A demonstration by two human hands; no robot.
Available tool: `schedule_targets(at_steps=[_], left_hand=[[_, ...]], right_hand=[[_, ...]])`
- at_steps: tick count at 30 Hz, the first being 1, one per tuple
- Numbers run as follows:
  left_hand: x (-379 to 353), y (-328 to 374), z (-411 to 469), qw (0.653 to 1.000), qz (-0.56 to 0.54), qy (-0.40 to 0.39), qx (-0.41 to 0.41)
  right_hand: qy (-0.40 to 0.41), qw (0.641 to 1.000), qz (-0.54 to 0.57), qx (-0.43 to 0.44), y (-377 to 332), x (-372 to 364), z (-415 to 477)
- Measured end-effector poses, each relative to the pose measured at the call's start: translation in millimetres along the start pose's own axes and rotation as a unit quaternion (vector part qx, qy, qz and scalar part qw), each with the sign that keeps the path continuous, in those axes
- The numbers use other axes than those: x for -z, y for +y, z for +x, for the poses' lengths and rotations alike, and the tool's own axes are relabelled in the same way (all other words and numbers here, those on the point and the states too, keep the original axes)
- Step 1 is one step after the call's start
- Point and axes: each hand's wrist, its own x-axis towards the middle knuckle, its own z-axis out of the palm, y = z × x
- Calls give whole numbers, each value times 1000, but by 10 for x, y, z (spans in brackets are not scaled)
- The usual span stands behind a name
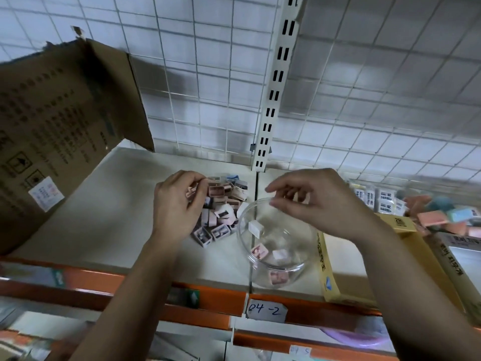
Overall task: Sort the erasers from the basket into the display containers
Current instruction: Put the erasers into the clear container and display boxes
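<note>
Your left hand (177, 204) is curling its fingers round a pink eraser (191, 193), pinching it just above the pile (221, 204) lying on the shelf (117, 217). The pile is sitting just beside the bowl (296, 269), at its ten o'clock. Your right hand (317, 201) is hovering over the bowl's one o'clock edge, fingers loosely spread and gripping nothing. A white eraser (253, 227) is showing inside the bowl near nine o'clock; falling or resting, I cannot tell. Three pinkish erasers (259, 251) are lying at the bottom, toward six o'clock. A box (52, 139) is standing at the pile's nine o'clock.
</note>
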Motion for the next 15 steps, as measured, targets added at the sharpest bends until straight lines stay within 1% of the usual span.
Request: schedule_targets(at_steps=[2,3,7,9,11,13,15], left_hand=[[3,-10,-10,1000,0,-4,10],[4,-10,-13,1000,-1,-10,9],[7,-19,-30,1000,4,-18,1],[4,-28,-28,1000,10,-15,11],[0,-27,-25,999,14,-17,24],[-1,-21,-24,999,19,-21,31],[-5,-23,-22,999,27,-26,31]], right_hand=[[32,999,20,-38,64,6,251],[22,998,13,-57,117,-5,392],[-112,985,-82,-107,362,-211,856],[-139,977,-108,-120,472,-352,984],[-146,974,-98,-141,546,-451,1051],[-143,973,-64,-168,592,-510,1079],[-136,973,-54,-177,630,-555,1095]])
